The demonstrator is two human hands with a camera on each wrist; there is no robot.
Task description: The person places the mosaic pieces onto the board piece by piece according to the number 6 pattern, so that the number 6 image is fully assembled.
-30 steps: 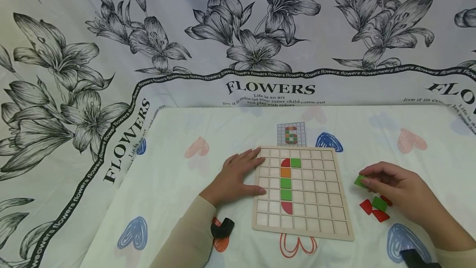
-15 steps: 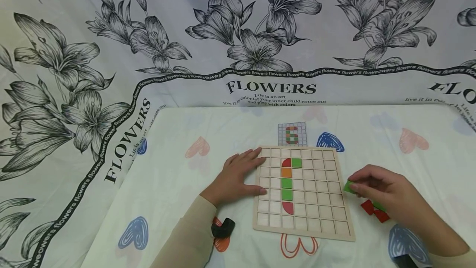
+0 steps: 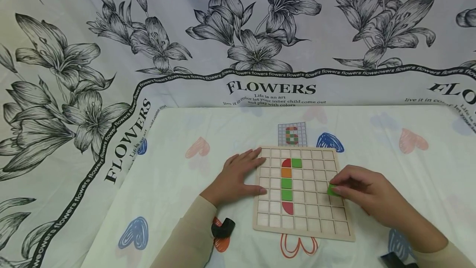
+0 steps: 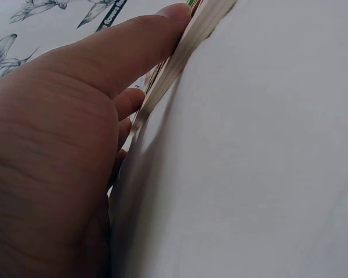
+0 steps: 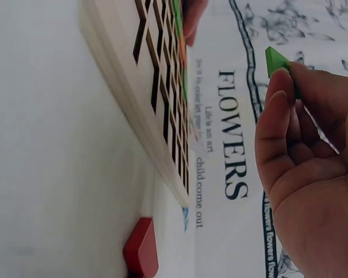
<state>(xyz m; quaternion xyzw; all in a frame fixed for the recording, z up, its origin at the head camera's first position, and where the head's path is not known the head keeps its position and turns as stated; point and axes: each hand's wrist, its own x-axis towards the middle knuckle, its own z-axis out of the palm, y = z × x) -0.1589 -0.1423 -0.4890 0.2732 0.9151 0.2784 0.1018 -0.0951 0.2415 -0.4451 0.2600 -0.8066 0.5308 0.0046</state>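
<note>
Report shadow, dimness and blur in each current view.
Head: even light, square pale wooden grid board distinct, small gridded pattern card soft; left wrist: dim, white cloth shadowed beside the board; right wrist: small green block fairly clear, black-and-white floral backdrop soft.

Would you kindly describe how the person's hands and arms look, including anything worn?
The left hand and right hand are bare, with no gloves. The left sleeve is plain and cream, and the right sleeve, showing only in part, matches. A curved black piece shows beside the left sleeve and another black piece beside the right; what they are is unclear.
</note>
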